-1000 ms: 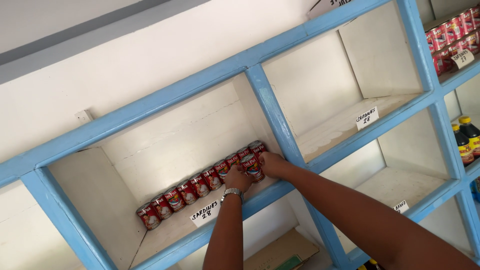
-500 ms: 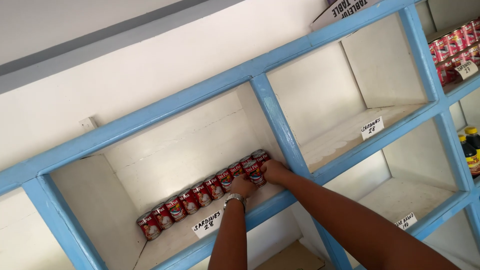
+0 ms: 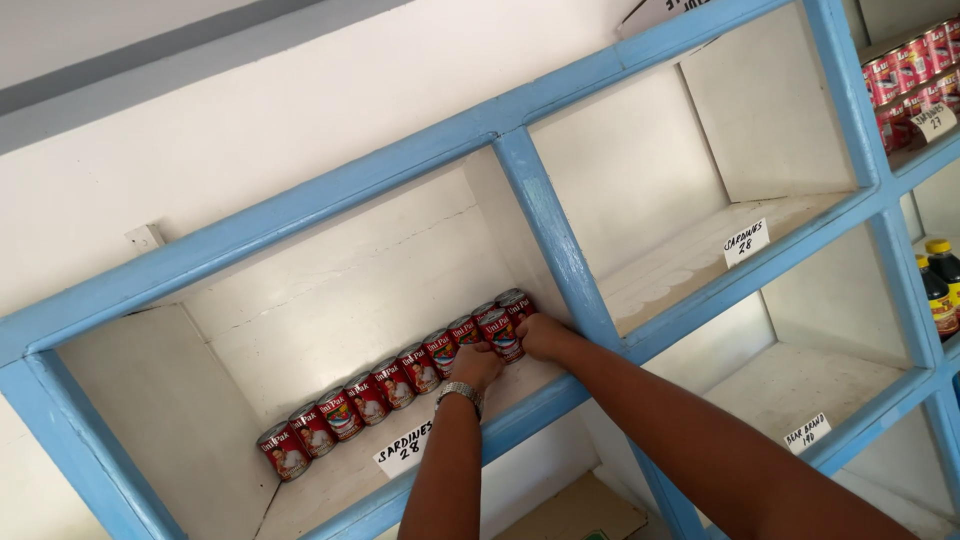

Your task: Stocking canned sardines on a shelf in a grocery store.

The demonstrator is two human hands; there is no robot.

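Hands meet at the right end of the red tin can row (image 3: 400,385) on the blue-framed white shelf (image 3: 560,270): my left hand (image 3: 474,366) and right hand (image 3: 541,336) together pinch 1 red can (image 3: 502,335).

A row of cans (image 3: 385,395) is set along the shelf compartment (image 3: 330,300), stretching left of the left hand (image 3: 475,366). The end can (image 3: 502,334) is flanked by both hands, the right hand (image 3: 545,336) touching it from the right. A paper label (image 3: 403,448) is fixed just below the left hand.
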